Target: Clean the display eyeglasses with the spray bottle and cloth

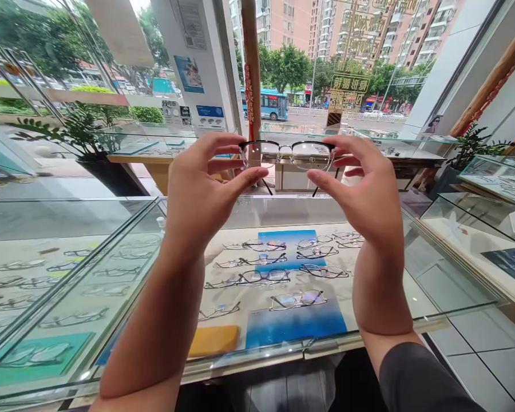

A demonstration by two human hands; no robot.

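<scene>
A pair of eyeglasses with a black browline and clear lenses is held up in front of me, above the glass display case. My left hand pinches its left end between thumb and fingers. At the opposite end, my right hand grips the frame the same way. The dark temple tips show below the lenses, pointing down. Beneath my arms, several more glasses lie inside the case on blue cards and a pale base.
The glass display case spans the space before me, with a yellow glasses case inside. Another glass case stands at right. Farther back are a counter, a potted plant and windows onto a street with a blue bus.
</scene>
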